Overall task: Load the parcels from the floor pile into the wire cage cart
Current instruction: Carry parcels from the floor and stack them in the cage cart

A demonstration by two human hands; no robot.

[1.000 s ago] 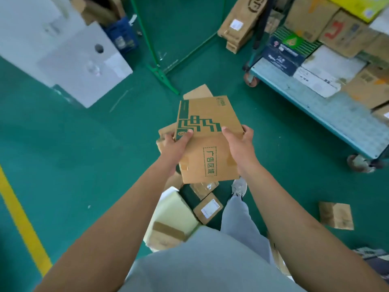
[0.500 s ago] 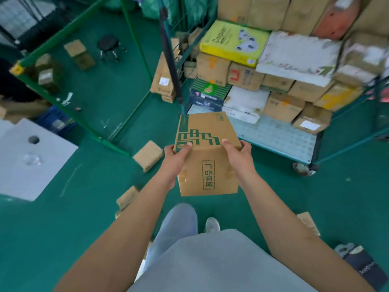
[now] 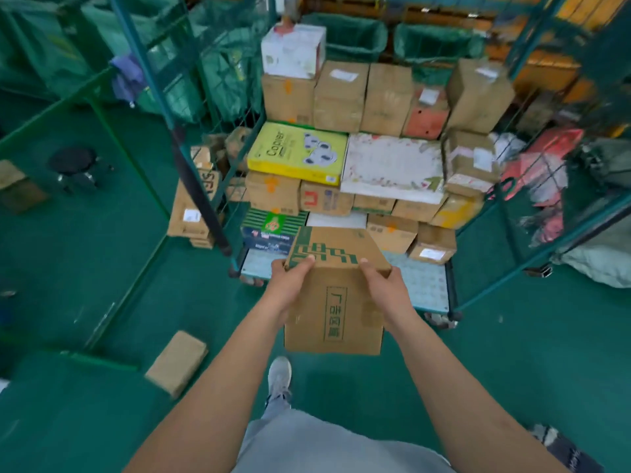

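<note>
Step in hand: the person carries one parcel (image 3: 336,291) toward the wire cage cart (image 3: 430,288); I judge it is about to be set down inside.
Left hand (image 3: 290,285): the fingers (image 3: 305,264) curl over the parcel's top left edge and hold it.
Right hand (image 3: 387,288): the fingers (image 3: 367,264) curl over the top right edge, also holding.
Parcel position: between the two hands, in the air, its far end past the fingertips and over the cart's front edge.
Free place: a bare strip of the cart floor lies just beyond and below the fingers, in front of the stacked boxes (image 3: 341,165).
How to do it well: I think the parcel should go forward and down flat onto that strip, pushed against the lower boxes, and both hands should let go only when it rests.
Risk: the stack is uneven, so a hard push may shift it.
Floor: one small parcel (image 3: 177,362) lies to the left of and below the fingers, not yet loaded.
</note>
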